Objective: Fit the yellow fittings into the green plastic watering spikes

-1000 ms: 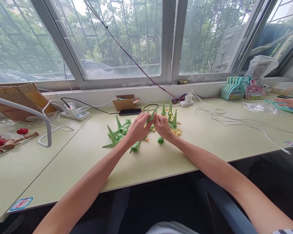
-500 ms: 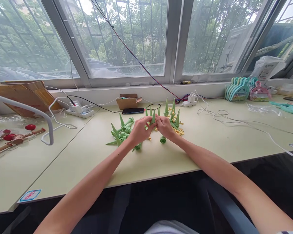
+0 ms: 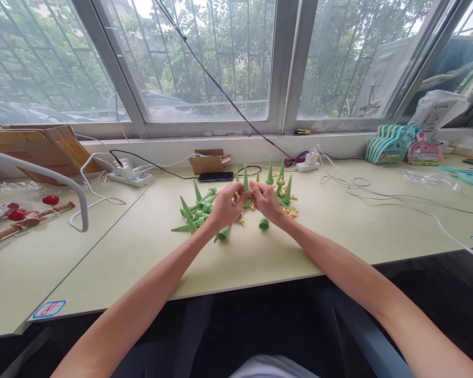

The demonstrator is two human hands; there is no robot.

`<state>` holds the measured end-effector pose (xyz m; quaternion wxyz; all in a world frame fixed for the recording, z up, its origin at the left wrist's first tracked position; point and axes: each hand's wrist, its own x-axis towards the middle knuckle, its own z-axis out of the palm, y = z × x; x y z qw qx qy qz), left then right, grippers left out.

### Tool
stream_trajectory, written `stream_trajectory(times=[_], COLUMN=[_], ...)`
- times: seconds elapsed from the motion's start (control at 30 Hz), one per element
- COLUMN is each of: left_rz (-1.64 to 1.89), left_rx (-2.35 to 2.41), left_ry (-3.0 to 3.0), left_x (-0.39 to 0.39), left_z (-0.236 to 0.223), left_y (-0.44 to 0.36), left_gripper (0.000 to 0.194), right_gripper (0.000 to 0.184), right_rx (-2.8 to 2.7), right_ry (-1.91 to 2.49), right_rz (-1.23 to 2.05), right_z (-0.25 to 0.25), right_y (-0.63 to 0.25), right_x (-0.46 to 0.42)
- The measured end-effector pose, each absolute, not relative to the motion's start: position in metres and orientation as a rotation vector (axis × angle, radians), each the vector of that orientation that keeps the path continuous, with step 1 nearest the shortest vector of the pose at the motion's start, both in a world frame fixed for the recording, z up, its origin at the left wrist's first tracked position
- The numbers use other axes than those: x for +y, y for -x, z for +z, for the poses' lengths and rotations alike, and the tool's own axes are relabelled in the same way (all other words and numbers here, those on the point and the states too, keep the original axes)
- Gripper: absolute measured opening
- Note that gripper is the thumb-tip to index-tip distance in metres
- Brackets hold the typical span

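Observation:
My left hand (image 3: 230, 205) is closed around a green plastic watering spike (image 3: 246, 177), which stands point up between my hands. Pressed close to its right side, my right hand (image 3: 265, 199) has its fingers pinched together; what they hold is hidden. Left of my left hand lies a loose heap of green spikes (image 3: 189, 215). Several more spikes (image 3: 288, 190) stand upright beyond my right hand, with small yellow valve pieces (image 3: 290, 212) around them. A short green threaded cap (image 3: 264, 224) sits below my right wrist, and one yellow piece (image 3: 242, 222) lies between the hands.
Behind the hands are a black phone (image 3: 215, 177) and an open cardboard box (image 3: 208, 164). Power strips (image 3: 131, 178) with cables stand near the window. White cable (image 3: 362, 185) trails across the right side. Wooden toys with red balls (image 3: 50, 200) lie far left; toy dustpans (image 3: 390, 147) stand far right.
The spike between my hands has risen slightly and stands more upright. My hands stay together around it, and the view has shifted a little.

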<state>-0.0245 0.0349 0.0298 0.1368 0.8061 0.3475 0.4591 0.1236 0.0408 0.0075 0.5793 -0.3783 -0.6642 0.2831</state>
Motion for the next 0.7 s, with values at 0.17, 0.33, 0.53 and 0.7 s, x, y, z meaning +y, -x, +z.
stream_trajectory(times=[0.17, 0.33, 0.53, 0.7], left_rz=[1.333, 1.296, 1.136, 1.053], left_rx=[0.915, 0.830, 0.788, 0.712], left_ry=[-2.141, -1.989, -1.793, -1.584], left_x=[0.0328, 0.0297, 0.0340, 0.0327], left_z=[0.0306, 0.0337, 0.0314, 0.0314], left_y=[0.0236, 0.0230, 0.0285, 0.0294], left_gripper=[0.035, 0.039, 0.037, 0.038], right_gripper=[0.058, 0.056, 0.052, 0.052], right_rx=[-1.550, -1.525, -1.561, -1.587], right_ry=[0.880, 0.862, 0.867, 0.889], right_rz=[0.665, 0.695, 0.680, 0.593], right_z=[0.0087, 0.0092, 0.0029, -0.0001], right_y=[-0.1233, -0.1223, -0.1233, -0.1234], right_x=[0.0403, 0.0385, 0.0380, 0.0390])
